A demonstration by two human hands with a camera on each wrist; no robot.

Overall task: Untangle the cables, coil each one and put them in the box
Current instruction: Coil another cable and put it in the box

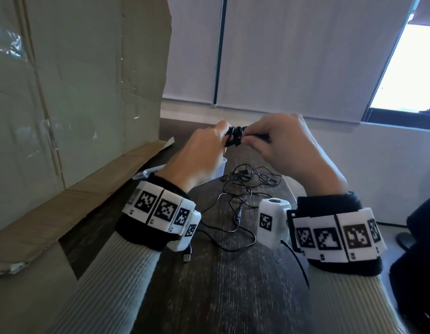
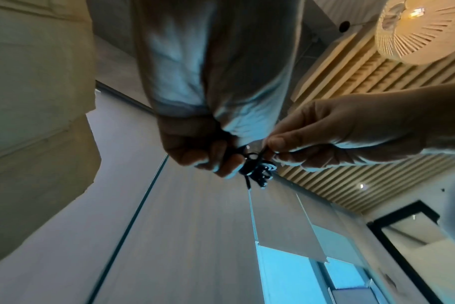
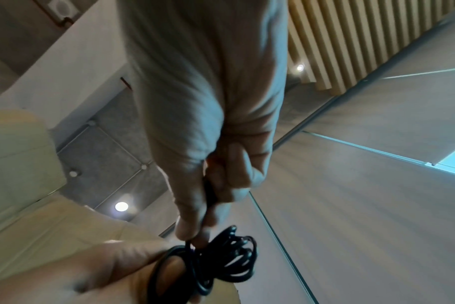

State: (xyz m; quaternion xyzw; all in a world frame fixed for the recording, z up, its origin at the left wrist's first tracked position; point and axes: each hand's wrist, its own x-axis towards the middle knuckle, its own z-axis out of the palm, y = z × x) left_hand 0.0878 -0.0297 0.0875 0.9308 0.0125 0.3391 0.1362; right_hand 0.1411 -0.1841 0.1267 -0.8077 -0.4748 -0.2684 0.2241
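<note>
Both hands are raised above the dark wooden table and meet on a small coil of black cable. My left hand grips the coil from the left, its loops wrapped around the fingers. My right hand pinches the cable's end against the coil. Under the hands a second thin black cable lies tangled on the table, a USB plug at its near end. A clear plastic box stands behind my left hand, mostly hidden.
A large cardboard sheet stands along the table's left side, its folded flap lying on the tabletop. Roller blinds and a bright window fill the back. A dark chair stands at the right edge.
</note>
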